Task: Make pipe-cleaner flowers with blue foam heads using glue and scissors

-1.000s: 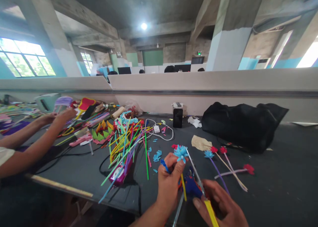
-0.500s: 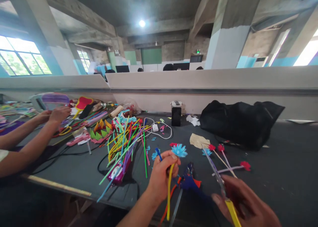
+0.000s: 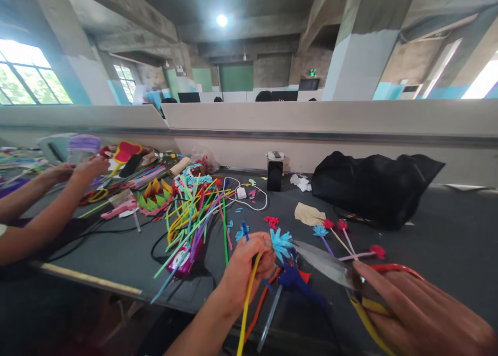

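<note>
My left hand (image 3: 252,260) is closed on a light-blue pipe-cleaner flower (image 3: 280,243), whose petals stick out past the fingertips. A yellow pipe cleaner (image 3: 249,306) hangs from the same hand, and a dark-blue piece (image 3: 244,230) pokes up above it. My right hand (image 3: 424,309) grips scissors (image 3: 327,262) with yellow and red handles; their blade tips lie just right of the flower. Below the flower, a dark-blue glue gun (image 3: 293,279) with a clear stick rests on the table. Small red and blue flowers on stems (image 3: 350,239) lie beyond the scissors.
A heap of coloured pipe cleaners (image 3: 194,226) covers the table to the left. At the back stand a black bag (image 3: 373,187) and a small dark device (image 3: 275,175). Another person's hands (image 3: 80,172) work at the far left, near a pink glue gun (image 3: 119,209).
The scissors have swung left, bringing their blades beside the blue flower. The flower has turned in my left hand, and its petals now face more to the side.
</note>
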Demonstrator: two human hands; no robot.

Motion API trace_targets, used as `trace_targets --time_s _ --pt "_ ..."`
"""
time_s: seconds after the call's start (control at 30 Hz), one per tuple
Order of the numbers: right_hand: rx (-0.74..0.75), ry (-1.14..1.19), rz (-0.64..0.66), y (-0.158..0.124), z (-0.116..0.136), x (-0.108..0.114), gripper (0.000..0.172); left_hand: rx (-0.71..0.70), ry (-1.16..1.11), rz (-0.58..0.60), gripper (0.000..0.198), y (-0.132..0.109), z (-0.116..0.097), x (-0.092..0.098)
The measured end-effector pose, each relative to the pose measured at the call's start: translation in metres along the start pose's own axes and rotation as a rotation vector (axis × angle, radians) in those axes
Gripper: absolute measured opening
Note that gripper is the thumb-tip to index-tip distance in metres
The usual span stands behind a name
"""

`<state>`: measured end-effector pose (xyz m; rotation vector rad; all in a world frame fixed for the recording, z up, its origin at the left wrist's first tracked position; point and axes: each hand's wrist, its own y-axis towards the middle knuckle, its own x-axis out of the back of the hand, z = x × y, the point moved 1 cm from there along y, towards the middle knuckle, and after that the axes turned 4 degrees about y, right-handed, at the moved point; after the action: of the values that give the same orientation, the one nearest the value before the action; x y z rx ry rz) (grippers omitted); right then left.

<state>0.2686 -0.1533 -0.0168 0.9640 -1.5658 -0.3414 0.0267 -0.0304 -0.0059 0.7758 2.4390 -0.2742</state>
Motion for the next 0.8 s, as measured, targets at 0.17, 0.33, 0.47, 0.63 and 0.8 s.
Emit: trace_targets --time_s 0.17,0.33,0.47,0.63,0.8 --pt "0.024 -0.007 0.103 -0.008 -0.01 0.003 0.036 -0.007 0.043 -0.014 0.021 -0.002 -0.002 0.0" --pt "0.053 -0.016 0.148 -0.011 -0.016 0.004 0.039 0.018 0.052 -0.018 0.021 -0.003 -0.002 0.0" --pt "0.096 -0.037 0.135 -0.007 -0.018 0.005 0.035 0.033 0.064 -0.022 0.021 -0.003 -0.002 0.0" --pt "0.133 -0.056 0.155 -0.004 -0.02 0.006 0.035 0.049 0.09 -0.004 0.022 -0.002 -0.001 0.001" --pt "0.147 -0.075 0.145 -0.003 -0.021 0.007 0.036 0.069 0.094 -0.007 0.02 -0.001 -0.001 0.001"
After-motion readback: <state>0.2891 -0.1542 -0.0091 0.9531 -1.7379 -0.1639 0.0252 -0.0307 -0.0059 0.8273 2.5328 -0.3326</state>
